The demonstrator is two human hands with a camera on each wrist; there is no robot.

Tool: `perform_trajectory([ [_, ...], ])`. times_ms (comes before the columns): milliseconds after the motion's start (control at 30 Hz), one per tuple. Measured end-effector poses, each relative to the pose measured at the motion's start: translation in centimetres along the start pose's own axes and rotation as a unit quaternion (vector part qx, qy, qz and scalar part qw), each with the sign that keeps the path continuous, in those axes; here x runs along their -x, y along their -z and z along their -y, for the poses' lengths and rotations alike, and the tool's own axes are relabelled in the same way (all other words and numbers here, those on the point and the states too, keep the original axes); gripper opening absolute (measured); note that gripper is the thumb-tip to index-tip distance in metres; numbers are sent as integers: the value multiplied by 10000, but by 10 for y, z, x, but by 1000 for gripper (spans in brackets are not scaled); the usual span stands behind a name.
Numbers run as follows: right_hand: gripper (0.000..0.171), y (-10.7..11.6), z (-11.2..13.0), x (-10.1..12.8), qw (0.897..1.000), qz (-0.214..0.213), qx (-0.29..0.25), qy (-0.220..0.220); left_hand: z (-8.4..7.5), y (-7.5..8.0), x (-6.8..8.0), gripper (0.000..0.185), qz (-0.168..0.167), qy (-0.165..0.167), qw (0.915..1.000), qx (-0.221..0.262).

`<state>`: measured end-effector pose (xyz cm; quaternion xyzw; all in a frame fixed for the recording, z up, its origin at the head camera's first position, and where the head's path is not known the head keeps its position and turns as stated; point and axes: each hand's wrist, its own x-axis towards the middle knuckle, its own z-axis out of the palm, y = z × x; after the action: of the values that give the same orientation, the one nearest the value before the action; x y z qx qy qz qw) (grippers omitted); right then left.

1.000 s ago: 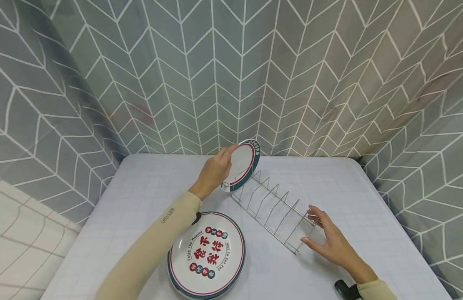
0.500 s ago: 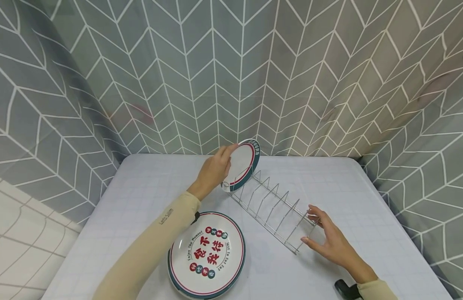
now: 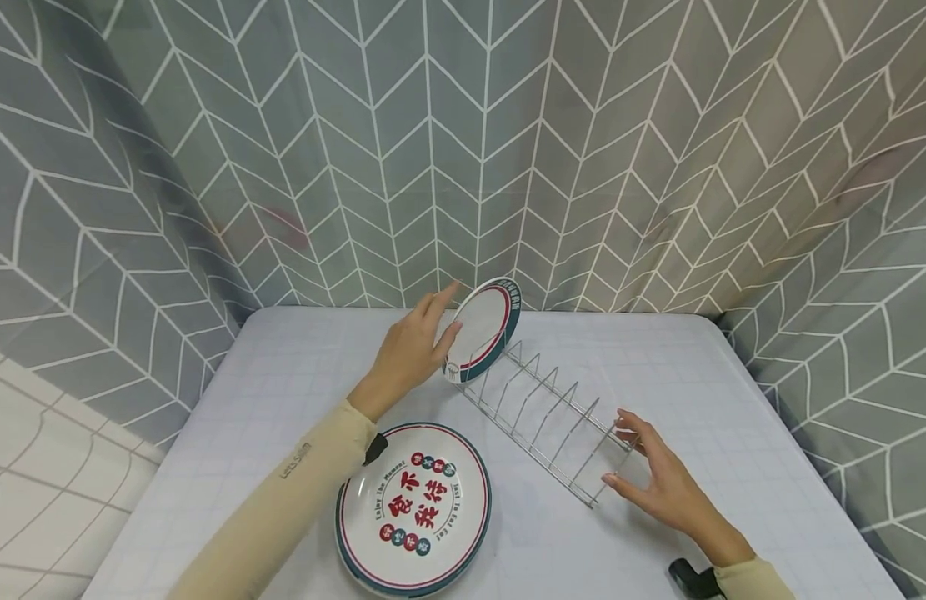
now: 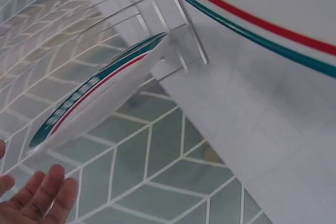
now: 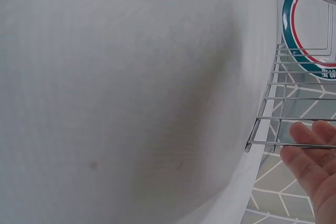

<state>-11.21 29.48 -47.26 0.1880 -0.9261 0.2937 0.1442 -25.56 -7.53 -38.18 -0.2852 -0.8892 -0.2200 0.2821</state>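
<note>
The small plate stands tilted in the far end slot of the wire rack, which sits on the tabletop. The left hand is released, fingers straight, just beside the plate's left face; contact at the fingertips cannot be confirmed. The right hand is relaxed, with its fingers resting on the near end of the rack. A large plate lies flat on the tabletop near the front edge, partly under the left sleeve.
</note>
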Motion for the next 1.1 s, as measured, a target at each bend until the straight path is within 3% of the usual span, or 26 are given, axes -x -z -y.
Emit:
perform_trajectory([
  [133,94,0,2,0,10000,21,78,-42,5,27,21,43,116,-254,9991,327],
  [300,94,1,2,1,10000,40,61,-68,20,50,62,40,587,-313,9965,508],
  [467,94,0,1,1,9999,108,67,-74,31,60,111,56,1361,309,9881,653],
  [567,93,0,1,1,9999,133,55,-86,33,62,136,70,1979,814,9741,727],
  [667,93,-1,0,2,9998,130,58,-110,34,61,156,83,2394,1136,9610,796],
  [867,94,-2,0,1,9998,164,50,-103,31,55,182,96,2618,1419,9503,909],
  [1100,95,-1,-1,0,9995,225,43,-196,31,52,190,102,2782,1720,9401,968],
])
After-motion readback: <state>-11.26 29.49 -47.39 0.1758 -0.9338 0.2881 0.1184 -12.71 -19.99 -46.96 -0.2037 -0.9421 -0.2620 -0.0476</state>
